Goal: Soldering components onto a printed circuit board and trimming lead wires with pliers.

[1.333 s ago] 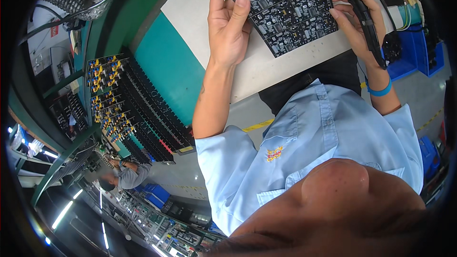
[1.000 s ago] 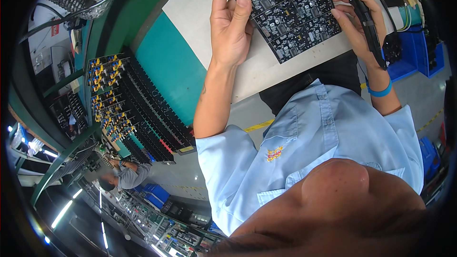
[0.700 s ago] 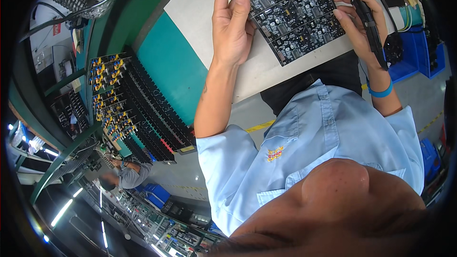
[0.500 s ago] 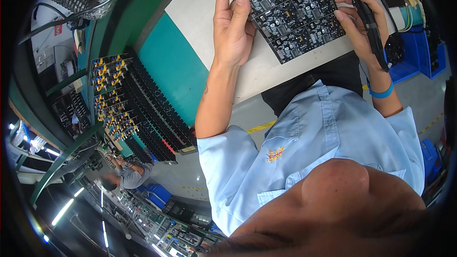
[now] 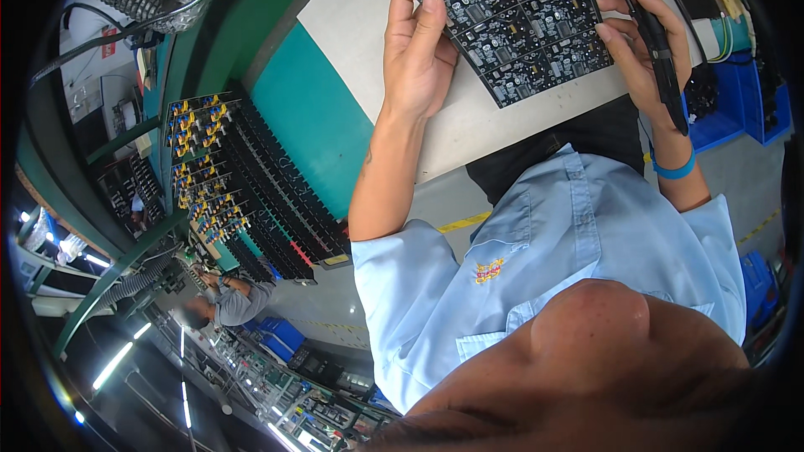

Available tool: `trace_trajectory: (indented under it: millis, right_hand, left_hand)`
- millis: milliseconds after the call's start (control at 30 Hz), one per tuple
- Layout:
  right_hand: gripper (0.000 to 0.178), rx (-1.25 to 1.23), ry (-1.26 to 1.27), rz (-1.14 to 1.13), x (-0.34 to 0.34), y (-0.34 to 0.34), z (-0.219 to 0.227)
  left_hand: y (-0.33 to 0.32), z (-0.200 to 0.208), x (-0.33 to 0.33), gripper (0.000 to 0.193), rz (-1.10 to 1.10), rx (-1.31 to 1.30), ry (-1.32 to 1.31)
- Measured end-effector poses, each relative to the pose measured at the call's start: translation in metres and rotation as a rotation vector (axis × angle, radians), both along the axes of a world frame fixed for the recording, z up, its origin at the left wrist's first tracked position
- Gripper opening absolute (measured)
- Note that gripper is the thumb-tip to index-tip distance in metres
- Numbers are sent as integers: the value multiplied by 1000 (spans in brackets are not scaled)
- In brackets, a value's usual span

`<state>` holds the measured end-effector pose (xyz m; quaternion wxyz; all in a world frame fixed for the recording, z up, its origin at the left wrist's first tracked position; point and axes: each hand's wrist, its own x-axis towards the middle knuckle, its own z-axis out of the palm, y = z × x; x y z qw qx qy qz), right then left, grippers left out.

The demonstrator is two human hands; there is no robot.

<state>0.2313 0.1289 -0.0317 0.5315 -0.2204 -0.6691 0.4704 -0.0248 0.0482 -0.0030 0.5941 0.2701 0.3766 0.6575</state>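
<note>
A black panel of circuit boards (image 5: pixel 528 21), split by grooves into several equal boards, is held up over the white worktop. My left hand (image 5: pixel 419 59) pinches its left edge, thumb on top and fingers beneath. At the opposite edge, my right hand (image 5: pixel 641 50) touches the panel with its fingertips. The same hand also carries a black soldering iron (image 5: pixel 657 54), which lies across the palm, its metal end pointing up and its tail toward the wrist. A blue band (image 5: pixel 674 169) circles my right wrist.
Left of the white worktop (image 5: pixel 343 25) lies a teal mat (image 5: pixel 310 92). Beyond it stands a black rack (image 5: pixel 268 176) with boards bearing yellow and blue parts (image 5: pixel 201 130). Blue bins (image 5: pixel 716 113) sit at the right. A co-worker (image 5: pixel 239 301) works far off at lower left.
The view has shifted slightly, so the panel and both hands sit a little further right. The grip on the panel and the iron looks the same.
</note>
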Motion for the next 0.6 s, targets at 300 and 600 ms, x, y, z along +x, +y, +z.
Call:
trace_trajectory:
  millis: [300,600]
  right_hand:
    - [57,7,31,6,-5,1,-7]
    - [56,-4,-24,-38,-11,-10,-14]
  left_hand:
    - [-1,-8,-4,19,-12,24,24]
    - [-5,-23,-8,30,22,119,20]
